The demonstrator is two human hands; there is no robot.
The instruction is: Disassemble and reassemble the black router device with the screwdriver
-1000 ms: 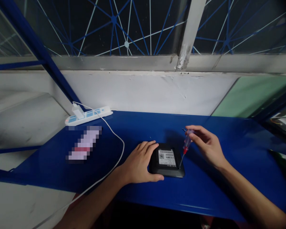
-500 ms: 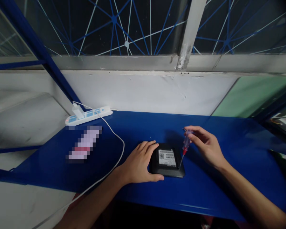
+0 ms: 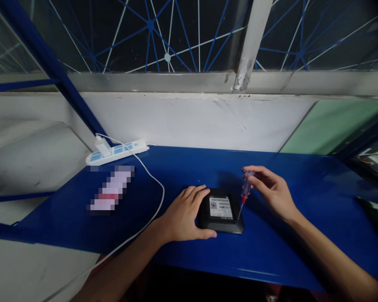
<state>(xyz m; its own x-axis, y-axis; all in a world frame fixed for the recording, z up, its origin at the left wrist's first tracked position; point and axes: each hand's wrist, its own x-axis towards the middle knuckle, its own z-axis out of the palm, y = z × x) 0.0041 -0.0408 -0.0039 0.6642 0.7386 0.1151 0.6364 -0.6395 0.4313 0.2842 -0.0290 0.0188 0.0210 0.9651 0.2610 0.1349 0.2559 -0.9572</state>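
A flat black electronic device (image 3: 223, 227) lies on the blue table, a white label with a square code on its upper face. My left hand (image 3: 184, 216) grips its left side, with the thumb along the near edge and the fingers at the far edge. Between the thumb and fingers of my right hand (image 3: 272, 191) is a screwdriver (image 3: 246, 188) with a clear purplish handle and a red collar. It leans, its metal shaft running down to the device's near right corner. The exact spot under the tip is too small to make out.
At the back left of the blue table (image 3: 182, 167) sits a white power strip (image 3: 118, 153) with a plugged-in charger. Its white cable (image 3: 156, 178) curves past my left forearm. A pixelated object (image 3: 113, 188) lies on the left. Behind stands a white wall (image 3: 189, 121).
The screwdriver handle and the fingers of my right hand have shifted very slightly, the tip staying at the same corner. My left hand and the device have kept their place.
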